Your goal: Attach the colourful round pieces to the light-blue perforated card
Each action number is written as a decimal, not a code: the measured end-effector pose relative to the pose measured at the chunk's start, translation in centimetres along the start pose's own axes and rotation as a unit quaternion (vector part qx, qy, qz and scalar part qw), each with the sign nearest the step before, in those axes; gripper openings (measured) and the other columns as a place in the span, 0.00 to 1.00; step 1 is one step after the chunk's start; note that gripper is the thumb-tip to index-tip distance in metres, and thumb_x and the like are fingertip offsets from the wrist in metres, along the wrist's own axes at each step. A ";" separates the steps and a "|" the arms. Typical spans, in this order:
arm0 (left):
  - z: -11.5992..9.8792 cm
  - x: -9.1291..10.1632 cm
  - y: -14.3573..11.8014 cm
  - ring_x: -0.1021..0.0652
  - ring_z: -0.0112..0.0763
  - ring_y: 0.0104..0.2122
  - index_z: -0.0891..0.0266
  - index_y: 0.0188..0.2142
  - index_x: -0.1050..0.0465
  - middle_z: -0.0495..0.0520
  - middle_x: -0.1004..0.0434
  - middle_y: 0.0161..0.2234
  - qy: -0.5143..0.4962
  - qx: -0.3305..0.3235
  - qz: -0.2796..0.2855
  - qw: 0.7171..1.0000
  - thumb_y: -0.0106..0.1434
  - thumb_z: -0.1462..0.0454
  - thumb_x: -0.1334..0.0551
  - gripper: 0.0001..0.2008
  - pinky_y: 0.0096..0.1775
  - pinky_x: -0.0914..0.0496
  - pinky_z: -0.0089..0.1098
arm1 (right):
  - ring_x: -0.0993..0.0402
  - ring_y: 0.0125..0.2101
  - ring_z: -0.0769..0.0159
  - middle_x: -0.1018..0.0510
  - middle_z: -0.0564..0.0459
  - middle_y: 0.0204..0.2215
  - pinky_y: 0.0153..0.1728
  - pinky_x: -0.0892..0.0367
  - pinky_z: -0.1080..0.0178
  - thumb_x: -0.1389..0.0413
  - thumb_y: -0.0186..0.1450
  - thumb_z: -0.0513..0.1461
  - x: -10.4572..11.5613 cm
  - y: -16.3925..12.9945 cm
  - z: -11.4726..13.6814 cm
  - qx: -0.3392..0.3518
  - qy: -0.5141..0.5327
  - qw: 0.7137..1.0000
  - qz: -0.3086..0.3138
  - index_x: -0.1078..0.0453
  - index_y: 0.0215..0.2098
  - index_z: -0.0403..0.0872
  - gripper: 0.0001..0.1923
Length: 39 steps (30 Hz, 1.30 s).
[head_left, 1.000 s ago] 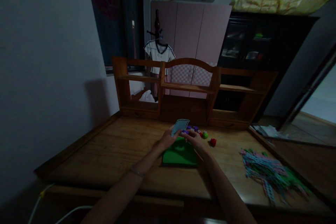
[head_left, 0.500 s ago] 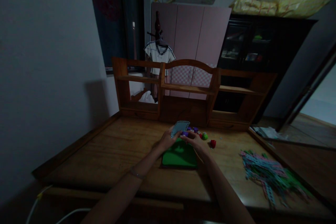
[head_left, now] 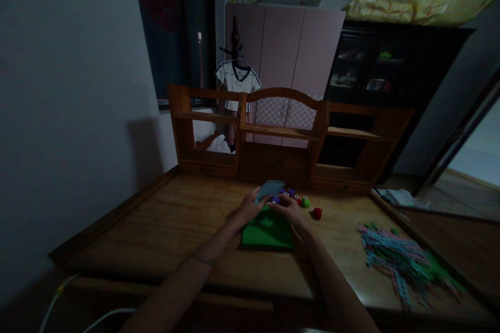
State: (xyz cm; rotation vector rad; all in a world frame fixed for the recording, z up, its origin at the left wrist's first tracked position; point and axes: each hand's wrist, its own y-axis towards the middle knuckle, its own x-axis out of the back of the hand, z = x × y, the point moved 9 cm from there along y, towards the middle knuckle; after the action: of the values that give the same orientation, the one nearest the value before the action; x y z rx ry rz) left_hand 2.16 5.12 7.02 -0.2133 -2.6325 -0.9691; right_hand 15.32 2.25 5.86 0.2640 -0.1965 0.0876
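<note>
My left hand (head_left: 250, 207) is closed on a pale grey-blue flat panel (head_left: 269, 190) with a row of holes along its edge, held tilted up. Between both hands sits a small purple piece (head_left: 275, 200); the fingers of my right hand (head_left: 291, 209) are pinched on it, and my left fingertips are close against it. Below the hands lies a green rectangular board (head_left: 267, 234) on the desk. Just past my right hand are small purple (head_left: 291, 192), green (head_left: 305, 202) and red (head_left: 317, 213) pieces, some with white round ends. My fingers partly hide the held piece.
The wooden desk (head_left: 156, 223) has a low shelf unit (head_left: 281, 129) along its back. At the right lies a heap of pink, blue and green perforated strips (head_left: 398, 255). A wall (head_left: 78, 114) borders the left, and a white cable (head_left: 49, 304) hangs at the front left.
Both hands stay in nearly the same place. The purple piece between my fingers has turned slightly, and the panel is almost unmoved.
</note>
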 end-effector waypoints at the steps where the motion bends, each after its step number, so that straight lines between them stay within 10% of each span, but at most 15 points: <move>1: 0.0 0.0 0.0 0.26 0.33 0.39 0.62 0.42 0.29 0.55 0.25 0.39 -0.001 -0.001 0.000 1.000 0.60 0.57 0.42 0.15 0.43 0.33 0.32 | 0.32 0.28 0.66 0.27 0.54 0.28 0.29 0.38 0.65 0.39 0.49 0.50 0.0 0.0 -0.1 0.000 0.005 1.000 -0.001 0.29 0.33 0.47 0.18; 39: 0.9 -1.1 -0.1 0.25 0.32 0.38 0.62 0.41 0.27 0.53 0.24 0.39 -0.042 0.014 0.048 0.998 0.60 0.57 0.43 0.14 0.42 0.32 0.31 | 0.33 0.27 0.66 0.28 0.54 0.26 0.27 0.40 0.66 0.42 0.52 0.51 -0.2 0.0 -0.1 0.008 -0.047 0.999 0.019 0.31 0.32 0.47 0.17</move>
State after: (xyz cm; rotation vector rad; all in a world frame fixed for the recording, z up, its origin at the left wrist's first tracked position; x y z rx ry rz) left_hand 2.94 5.59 5.98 -0.3767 -2.6814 -0.9101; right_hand 15.11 2.22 5.69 0.2812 -0.2936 0.1138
